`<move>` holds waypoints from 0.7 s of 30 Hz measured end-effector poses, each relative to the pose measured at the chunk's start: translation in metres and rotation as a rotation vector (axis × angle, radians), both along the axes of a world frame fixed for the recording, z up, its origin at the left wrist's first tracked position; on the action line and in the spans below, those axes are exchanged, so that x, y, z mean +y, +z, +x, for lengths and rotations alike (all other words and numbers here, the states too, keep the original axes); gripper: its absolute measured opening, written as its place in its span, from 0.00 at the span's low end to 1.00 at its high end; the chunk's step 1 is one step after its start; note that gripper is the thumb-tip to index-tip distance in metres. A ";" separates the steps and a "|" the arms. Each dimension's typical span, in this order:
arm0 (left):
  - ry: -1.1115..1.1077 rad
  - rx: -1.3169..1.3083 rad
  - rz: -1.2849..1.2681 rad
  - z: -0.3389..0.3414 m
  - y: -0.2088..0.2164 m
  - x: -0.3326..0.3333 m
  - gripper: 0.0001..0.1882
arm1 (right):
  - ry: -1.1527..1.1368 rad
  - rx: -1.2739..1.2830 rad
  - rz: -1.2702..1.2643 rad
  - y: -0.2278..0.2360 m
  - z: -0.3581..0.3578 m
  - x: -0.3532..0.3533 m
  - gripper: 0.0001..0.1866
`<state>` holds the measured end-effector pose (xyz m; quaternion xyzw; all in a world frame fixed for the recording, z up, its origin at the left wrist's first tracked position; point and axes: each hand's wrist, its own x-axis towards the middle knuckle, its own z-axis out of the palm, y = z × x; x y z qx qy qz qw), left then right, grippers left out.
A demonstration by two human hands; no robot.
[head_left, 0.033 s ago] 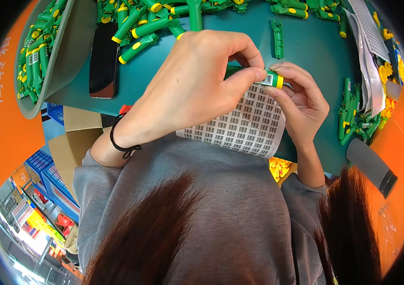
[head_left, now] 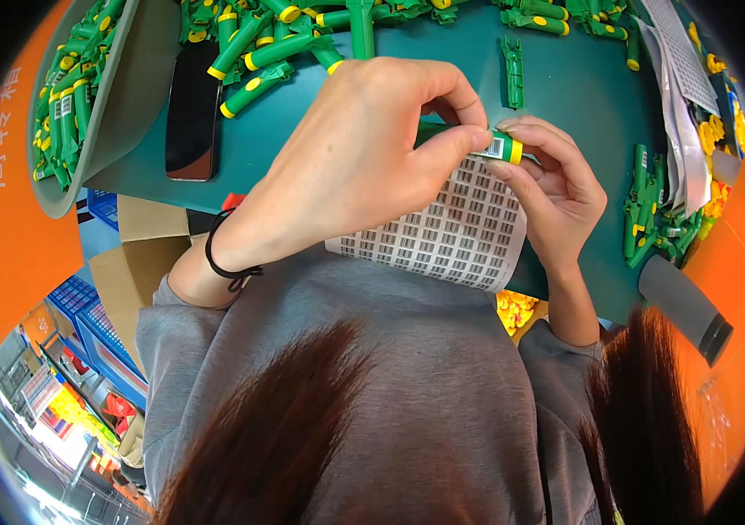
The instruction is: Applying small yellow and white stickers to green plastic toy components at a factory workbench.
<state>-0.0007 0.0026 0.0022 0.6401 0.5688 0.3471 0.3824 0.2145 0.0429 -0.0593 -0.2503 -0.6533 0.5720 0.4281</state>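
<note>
Head view: the left hand [head_left: 372, 144] is arched palm-down, thumb and forefinger closed at the white label [head_left: 494, 146] of a green tube [head_left: 507, 149]. Near the label sheet [head_left: 469, 229], the tube is pinched by the right hand [head_left: 561, 179].

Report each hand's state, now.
Left hand: closed, thumb at the white label on the green tube.
Right hand: closed, holding the green tube near its yellow end.

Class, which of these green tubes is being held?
The green tube whose yellow end sits in the right hand, with the left hand at its white label; the other green tubes lie on the table or in the bin.
</note>
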 end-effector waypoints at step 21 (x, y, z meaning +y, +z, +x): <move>0.849 0.979 0.827 -0.179 0.034 -0.013 0.09 | -0.004 -0.917 0.347 0.009 0.026 0.016 0.23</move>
